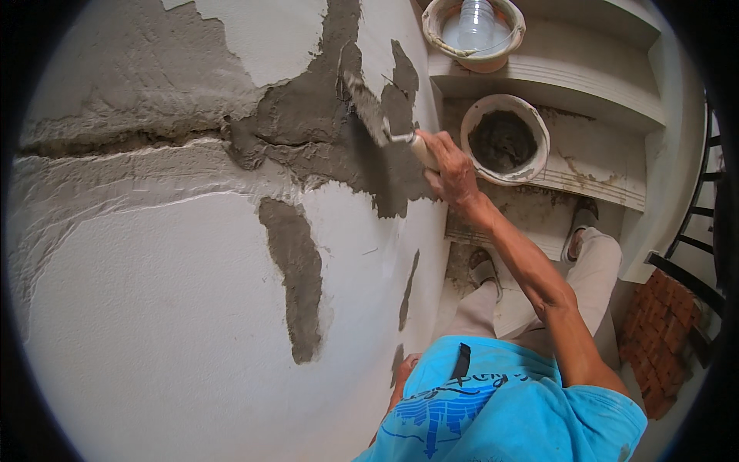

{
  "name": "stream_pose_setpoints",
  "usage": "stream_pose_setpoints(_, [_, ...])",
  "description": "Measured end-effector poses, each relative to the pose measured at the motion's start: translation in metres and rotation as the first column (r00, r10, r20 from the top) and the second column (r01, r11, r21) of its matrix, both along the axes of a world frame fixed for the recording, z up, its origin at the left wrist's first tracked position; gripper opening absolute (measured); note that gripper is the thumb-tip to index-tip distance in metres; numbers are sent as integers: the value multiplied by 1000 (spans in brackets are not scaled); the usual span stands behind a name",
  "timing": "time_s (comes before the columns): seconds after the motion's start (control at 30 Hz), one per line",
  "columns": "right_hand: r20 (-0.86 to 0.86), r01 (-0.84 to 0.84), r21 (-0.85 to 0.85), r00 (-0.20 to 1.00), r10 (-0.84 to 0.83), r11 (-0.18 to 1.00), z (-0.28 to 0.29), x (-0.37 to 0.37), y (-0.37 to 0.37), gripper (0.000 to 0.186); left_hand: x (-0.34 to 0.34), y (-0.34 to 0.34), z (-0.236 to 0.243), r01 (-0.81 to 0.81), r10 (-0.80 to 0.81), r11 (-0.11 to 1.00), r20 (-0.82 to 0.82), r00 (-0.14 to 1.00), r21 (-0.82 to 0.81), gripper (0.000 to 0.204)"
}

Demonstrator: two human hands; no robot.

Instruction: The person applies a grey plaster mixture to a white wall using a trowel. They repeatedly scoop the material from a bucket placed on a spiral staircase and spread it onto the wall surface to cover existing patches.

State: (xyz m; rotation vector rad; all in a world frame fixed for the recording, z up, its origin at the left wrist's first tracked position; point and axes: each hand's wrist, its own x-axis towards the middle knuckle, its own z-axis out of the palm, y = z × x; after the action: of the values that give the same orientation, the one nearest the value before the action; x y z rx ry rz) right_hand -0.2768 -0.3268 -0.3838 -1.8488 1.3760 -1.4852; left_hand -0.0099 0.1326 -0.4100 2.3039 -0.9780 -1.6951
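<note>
My right hand point(454, 173) grips the pale handle of a cement-smeared trowel point(369, 108), whose blade is on the wall at a patch of wet grey mortar point(285, 115). The mortar partly covers a long horizontal crack point(123, 138) in the plastered wall point(154, 308). A separate grey strip point(289, 285) runs down the white paint below. My left hand point(408, 366) is low beside my blue shirt, near the wall, mostly hidden; I cannot tell whether it holds anything.
A bucket of grey mortar point(502, 141) stands on a stair step point(593, 162). A bucket with a clear plastic bottle point(473, 27) sits higher up. My sandalled feet are on the steps below. A black railing point(697, 250) runs along the right, above reddish-brown tiles point(654, 331).
</note>
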Motion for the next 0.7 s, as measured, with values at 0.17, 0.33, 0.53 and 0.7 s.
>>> stream_pose_setpoints(0.17, [-3,9,-27,1000,-9,1000,2,-2,-26,79,-8,-2,7,-117,118,993,-39,992,24,45])
stream_pose_setpoints(0.33, [-77,-87,-50,994,83,995,-15,-10,9,81,10,30,-15,-19,17,997,-36,999,-73,46])
stream_pose_setpoints(0.53, [-24,-59,10,998,60,998,-18,-17,17,84,12,24,-25,-10,11,1000,25,1000,-25,43])
stream_pose_setpoints(0.7, [12,36,49,999,-36,998,-11,-1,0,81,6,12,-15,47,-47,999,95,994,-3,41])
